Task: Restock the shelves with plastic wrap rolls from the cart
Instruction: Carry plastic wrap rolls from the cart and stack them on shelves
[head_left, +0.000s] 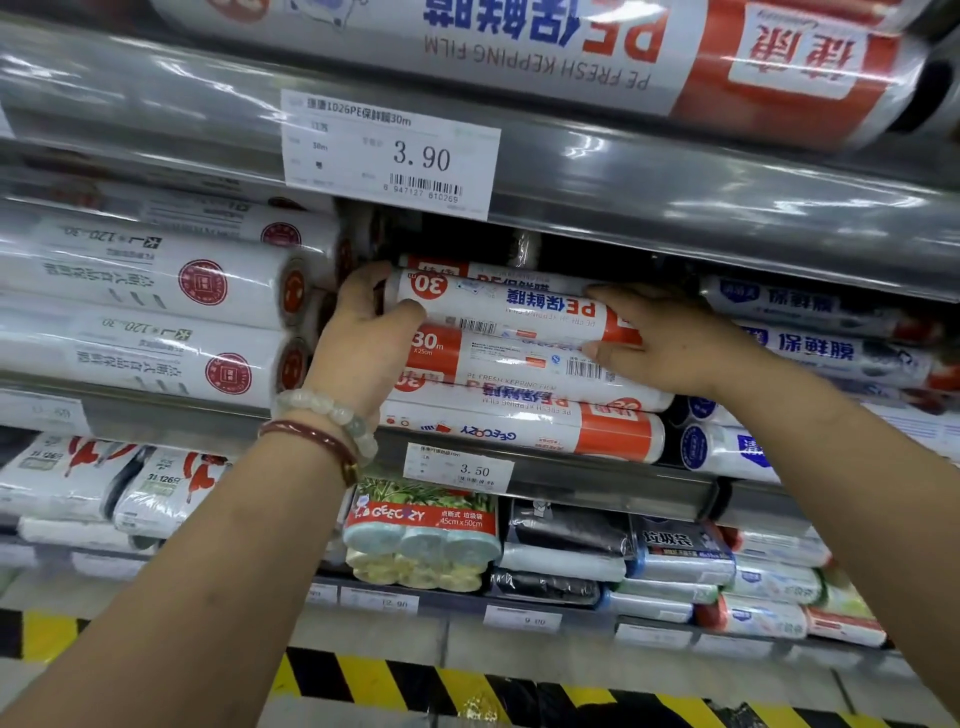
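A white plastic wrap roll (511, 307) with red ends and blue print lies across the top of a stack of like rolls (519, 415) on the middle shelf (597, 480). My left hand (363, 348) curls around the roll's left end, thumb on its front. My right hand (670, 345) grips the right end, fingers over the top. Another roll sits just behind it, partly hidden. The cart is out of view.
Larger white rolls (150, 317) fill the shelf to the left; blue-printed rolls (821, 338) lie to the right. The shelf above (675, 171) carries a 3.90 price tag (389, 153) and big rolls. Bag packs (421, 535) sit below. Yellow-black floor tape (415, 680) runs along the base.
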